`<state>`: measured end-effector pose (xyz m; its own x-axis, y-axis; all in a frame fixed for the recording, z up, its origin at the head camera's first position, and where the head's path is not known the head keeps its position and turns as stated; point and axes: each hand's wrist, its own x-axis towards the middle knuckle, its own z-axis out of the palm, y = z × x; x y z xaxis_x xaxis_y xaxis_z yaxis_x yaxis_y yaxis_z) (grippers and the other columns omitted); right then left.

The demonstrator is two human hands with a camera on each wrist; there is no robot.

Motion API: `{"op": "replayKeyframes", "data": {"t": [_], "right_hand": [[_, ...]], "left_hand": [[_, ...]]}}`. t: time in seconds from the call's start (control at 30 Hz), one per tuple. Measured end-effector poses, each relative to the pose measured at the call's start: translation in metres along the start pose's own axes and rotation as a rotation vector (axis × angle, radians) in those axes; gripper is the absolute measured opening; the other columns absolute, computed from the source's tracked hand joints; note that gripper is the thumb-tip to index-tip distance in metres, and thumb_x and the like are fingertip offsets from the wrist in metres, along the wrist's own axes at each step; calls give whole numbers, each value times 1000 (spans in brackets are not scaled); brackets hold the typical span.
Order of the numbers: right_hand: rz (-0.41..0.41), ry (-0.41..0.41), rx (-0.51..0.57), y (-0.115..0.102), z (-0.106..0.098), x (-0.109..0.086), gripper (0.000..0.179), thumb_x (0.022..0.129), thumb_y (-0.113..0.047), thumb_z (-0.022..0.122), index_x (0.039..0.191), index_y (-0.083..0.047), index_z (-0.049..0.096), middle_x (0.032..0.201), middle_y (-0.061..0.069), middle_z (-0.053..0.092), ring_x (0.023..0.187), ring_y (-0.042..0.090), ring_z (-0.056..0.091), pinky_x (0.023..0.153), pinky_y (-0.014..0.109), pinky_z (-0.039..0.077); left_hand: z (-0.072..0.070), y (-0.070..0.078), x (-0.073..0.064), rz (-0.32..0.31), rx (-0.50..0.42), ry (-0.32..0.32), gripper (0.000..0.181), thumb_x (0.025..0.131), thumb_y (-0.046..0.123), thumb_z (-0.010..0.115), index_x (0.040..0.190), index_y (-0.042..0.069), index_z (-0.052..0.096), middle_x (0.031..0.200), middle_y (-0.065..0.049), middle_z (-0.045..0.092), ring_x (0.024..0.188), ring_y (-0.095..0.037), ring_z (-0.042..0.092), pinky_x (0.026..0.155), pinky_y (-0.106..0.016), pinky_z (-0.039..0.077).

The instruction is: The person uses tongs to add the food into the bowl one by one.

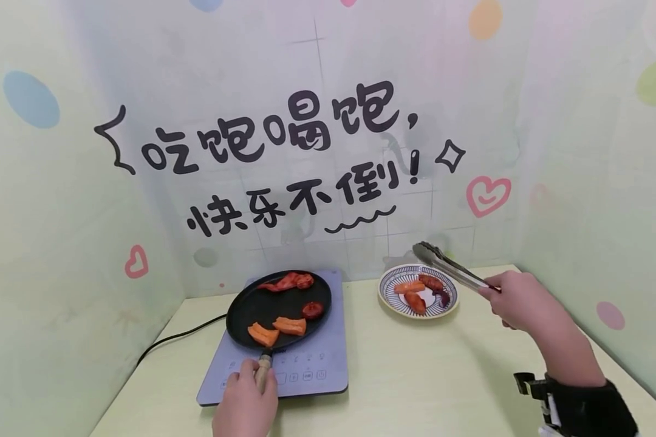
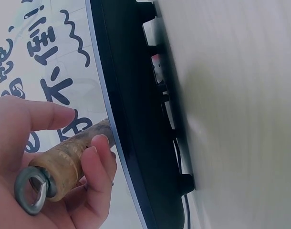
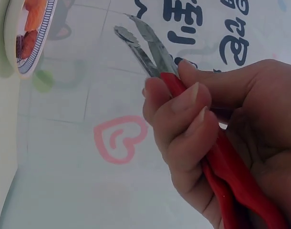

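Observation:
My left hand (image 1: 246, 400) grips the wooden handle (image 2: 69, 164) of a black frying pan (image 1: 276, 309), which sits on a flat induction cooker (image 1: 328, 364). In the pan lie two orange pieces (image 1: 290, 326), a round dark-red piece (image 1: 313, 310) and a long red meat-like piece (image 1: 290, 281) at the far rim. My right hand (image 1: 525, 303) holds metal tongs (image 1: 454, 267) with red grips (image 3: 236, 176); their tips stand slightly apart, with nothing between them, above the far rim of a patterned plate (image 1: 396, 311). Several orange and reddish food pieces (image 1: 415, 301) lie on that plate.
The pale table (image 1: 393, 376) meets a printed wall sheet (image 1: 284, 60) with black lettering at the back, and sheets close in both sides. A black cord (image 1: 180, 332) runs left from the cooker. A dark band (image 1: 590, 400) wraps my right wrist.

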<state>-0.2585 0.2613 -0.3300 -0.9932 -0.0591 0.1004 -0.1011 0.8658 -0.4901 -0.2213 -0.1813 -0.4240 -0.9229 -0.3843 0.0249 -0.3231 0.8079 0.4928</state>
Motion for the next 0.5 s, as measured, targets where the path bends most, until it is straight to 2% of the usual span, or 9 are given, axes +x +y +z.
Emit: {"op": "replayKeyframes", "data": {"t": [0.1,0.27,0.4,0.5], "right_hand": [[28,-41,-23,8,-1,1,20,107,-13,57,101,2,69,62,0,55,49,14,54,52,33,45],[65,-110,-63,18,-1,0,26,105,-11,55,83,-3,66,58,-1,51,48,14,52,52,32,44],[94,-168,-77,20,0,-1,23,103,-8,53,83,-3,66,60,0,52,51,15,49,53,31,42],[118,-172,-122,18,4,-1,23,98,-6,52,77,-6,62,60,0,53,52,15,49,53,31,39]], "left_hand": [[0,-1,0,-5,2,-4,43,101,34,66,129,3,60,98,-21,59,72,-27,54,61,-39,43],[1,-1,0,-9,8,-12,43,101,35,66,130,3,59,100,-22,60,73,-28,55,62,-40,43],[-1,-1,0,2,5,-6,43,101,35,66,130,4,60,103,-22,61,73,-28,55,61,-40,43],[-1,0,0,-1,6,-11,43,101,35,66,131,4,59,103,-22,61,73,-28,55,61,-40,43]]}}
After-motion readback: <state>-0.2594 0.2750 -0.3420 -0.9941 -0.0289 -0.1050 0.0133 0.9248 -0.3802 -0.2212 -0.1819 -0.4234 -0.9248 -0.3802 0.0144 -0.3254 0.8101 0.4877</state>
